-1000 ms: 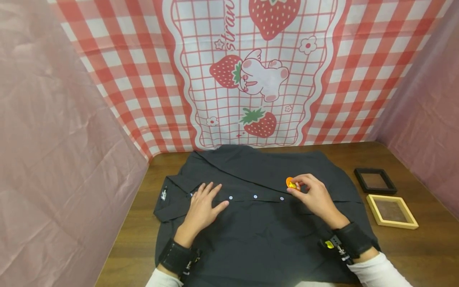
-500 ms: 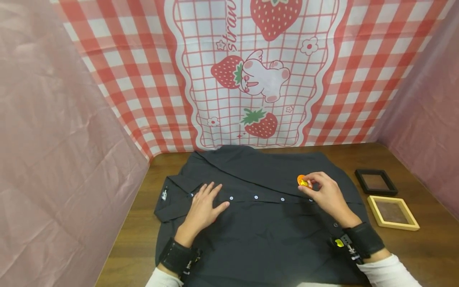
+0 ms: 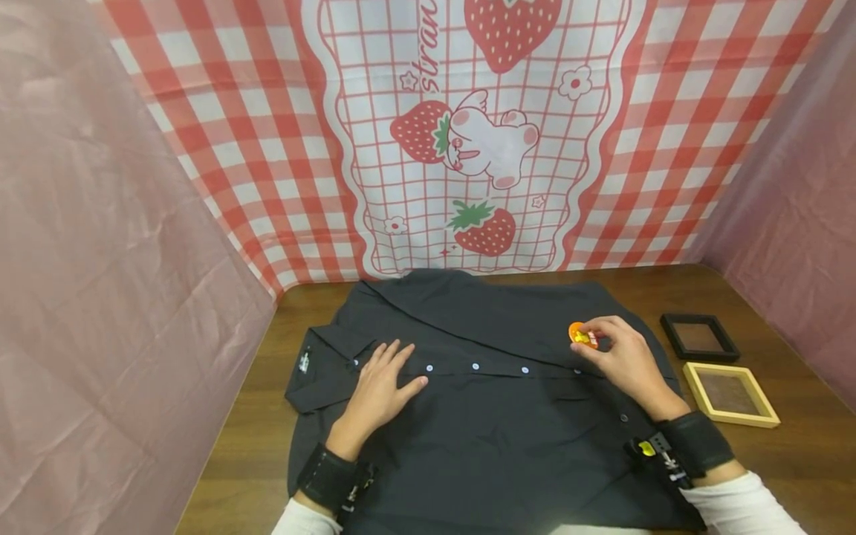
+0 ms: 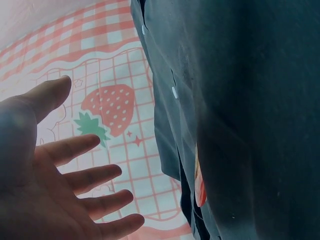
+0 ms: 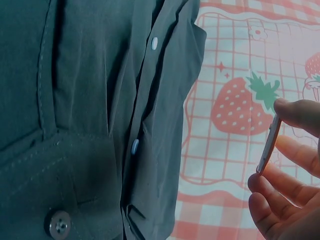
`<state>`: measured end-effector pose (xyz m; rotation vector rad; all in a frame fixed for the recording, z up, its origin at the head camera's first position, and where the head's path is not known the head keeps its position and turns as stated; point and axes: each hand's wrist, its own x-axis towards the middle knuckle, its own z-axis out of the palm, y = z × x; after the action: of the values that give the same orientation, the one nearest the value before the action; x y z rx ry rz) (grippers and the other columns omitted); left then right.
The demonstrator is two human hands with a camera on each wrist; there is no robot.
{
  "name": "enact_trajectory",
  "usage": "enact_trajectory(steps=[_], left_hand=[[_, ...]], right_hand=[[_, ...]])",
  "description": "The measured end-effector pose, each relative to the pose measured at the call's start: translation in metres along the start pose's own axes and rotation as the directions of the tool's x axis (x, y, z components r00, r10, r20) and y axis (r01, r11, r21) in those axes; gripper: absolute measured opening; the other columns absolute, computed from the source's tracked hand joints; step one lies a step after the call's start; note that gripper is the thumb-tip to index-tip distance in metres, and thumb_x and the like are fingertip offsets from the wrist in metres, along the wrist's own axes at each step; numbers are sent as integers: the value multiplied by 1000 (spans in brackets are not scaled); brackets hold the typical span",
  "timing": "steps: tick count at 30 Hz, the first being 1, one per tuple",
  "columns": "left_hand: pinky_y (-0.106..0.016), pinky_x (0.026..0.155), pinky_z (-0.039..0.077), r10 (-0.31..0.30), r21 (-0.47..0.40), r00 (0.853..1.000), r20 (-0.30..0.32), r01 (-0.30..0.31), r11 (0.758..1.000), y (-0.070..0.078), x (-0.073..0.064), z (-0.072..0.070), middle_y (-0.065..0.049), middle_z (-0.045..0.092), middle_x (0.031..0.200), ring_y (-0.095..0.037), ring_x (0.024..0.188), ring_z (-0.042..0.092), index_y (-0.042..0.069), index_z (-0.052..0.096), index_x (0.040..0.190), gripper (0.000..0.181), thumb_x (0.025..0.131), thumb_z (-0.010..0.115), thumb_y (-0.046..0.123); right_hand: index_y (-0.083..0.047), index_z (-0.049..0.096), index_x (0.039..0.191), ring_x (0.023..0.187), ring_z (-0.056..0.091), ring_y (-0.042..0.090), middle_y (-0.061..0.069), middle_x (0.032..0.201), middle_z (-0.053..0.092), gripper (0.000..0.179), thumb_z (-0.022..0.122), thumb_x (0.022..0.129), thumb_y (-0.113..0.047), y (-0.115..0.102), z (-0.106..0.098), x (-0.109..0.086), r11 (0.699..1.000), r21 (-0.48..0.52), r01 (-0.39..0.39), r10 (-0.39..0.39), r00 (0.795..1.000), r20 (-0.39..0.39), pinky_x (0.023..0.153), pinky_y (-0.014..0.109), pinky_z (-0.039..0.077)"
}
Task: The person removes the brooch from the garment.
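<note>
A dark grey button-up shirt [image 3: 495, 446] lies spread out, its collar [image 3: 317, 368] to the left and a row of pale buttons across its middle. Near the collar, my left hand [image 3: 380, 390] is over the cloth, fingers spread and holding nothing. My right hand [image 3: 625, 364] pinches a round orange badge [image 3: 576, 332] with a yellow design above the right part of the button row. In the right wrist view the badge [image 5: 268, 145] shows edge-on, between thumb and fingertips. The left wrist view shows a thin red-and-orange thing [image 4: 199, 182] edge-on against the shirt.
A black square frame [image 3: 700, 338] and a pale yellow frame [image 3: 732, 420] lie on the brown wooden table [image 3: 809, 468] at the right. Behind stands a red checked strawberry cloth [image 3: 481, 148]. Pink cloth walls [image 3: 134, 297] flank the table.
My right hand has moved to the right with the badge, uncovering more buttons. My left hand stays near the collar.
</note>
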<state>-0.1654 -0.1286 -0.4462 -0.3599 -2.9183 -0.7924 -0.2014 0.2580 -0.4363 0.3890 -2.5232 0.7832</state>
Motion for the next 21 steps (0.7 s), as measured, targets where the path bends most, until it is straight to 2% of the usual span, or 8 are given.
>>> enact_trajectory(steps=[6, 11, 14, 21], left_hand=[[-66, 110, 29, 1, 1, 1000, 1, -1, 1000, 0, 0, 0, -19, 42, 151, -43, 143, 32, 11, 51, 141, 61, 91, 65, 43], [-65, 110, 29, 0, 2, 1000, 3, 0, 1000, 0, -1, 1, -20, 43, 151, -43, 142, 33, 11, 52, 140, 59, 91, 66, 40], [-65, 111, 29, 1, 5, 1000, 7, -1, 1000, -1, -2, 1, -20, 43, 150, -43, 142, 33, 11, 52, 140, 59, 91, 66, 40], [-64, 111, 29, -10, 7, 1000, 4, 10, 1000, -1, -2, -1, -19, 43, 150, -42, 143, 33, 11, 52, 140, 58, 91, 66, 39]], right_hand=[[0, 70, 99, 84, 62, 30, 16, 98, 64, 30, 83, 74, -9, 4, -4, 2, 1000, 12, -11, 11, 1000, -12, 68, 29, 48], [-1, 71, 99, 82, 63, 30, 15, 96, 65, 30, 84, 73, -9, 10, -10, 1, 1000, 16, -6, 6, 1000, -29, 67, 16, 44], [-1, 71, 100, 83, 62, 32, 16, 95, 64, 30, 83, 74, -10, 14, -13, 0, 1000, 25, -14, 15, 999, -35, 67, 13, 40], [0, 70, 103, 86, 60, 34, 17, 96, 63, 31, 82, 77, -12, 22, -23, 0, 999, 4, -46, 47, 998, -30, 62, 23, 39]])
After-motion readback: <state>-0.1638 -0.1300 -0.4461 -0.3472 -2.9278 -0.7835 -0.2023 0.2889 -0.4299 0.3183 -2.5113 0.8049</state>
